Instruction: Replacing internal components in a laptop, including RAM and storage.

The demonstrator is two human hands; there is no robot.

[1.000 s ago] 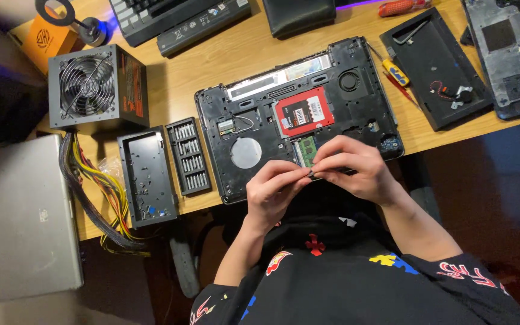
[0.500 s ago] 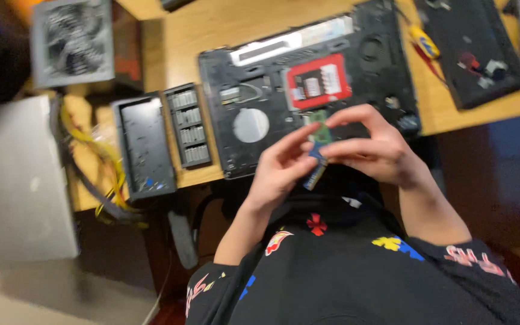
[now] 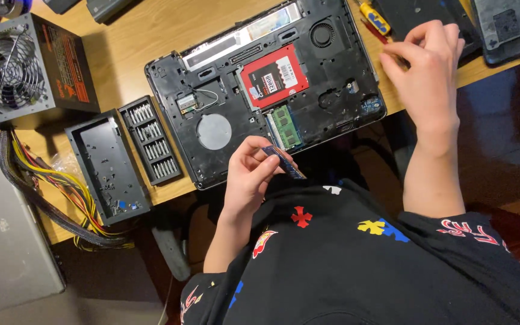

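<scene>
Grey power supply [image 3: 28, 63] with fan grille and bundled coloured cables [image 3: 61, 192], open screwdriver bit case [image 3: 150, 140], silver computer case [image 3: 7, 235], wooden worktop [image 3: 127, 36]

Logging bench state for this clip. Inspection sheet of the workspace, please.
Surface: wooden desk, crowded.
Job's things: opened laptop, underside up, cover off; red drive and one green memory module seated; second memory module held off the board.
Clutter: bit set, black tray, power supply, screwdriver.
Grippers: left hand pinches the loose module in its fingers; right hand over the desk's right edge, grip unclear.
Cables: wire bundle trails off the desk.
Surroundings: silver case at left.
</scene>
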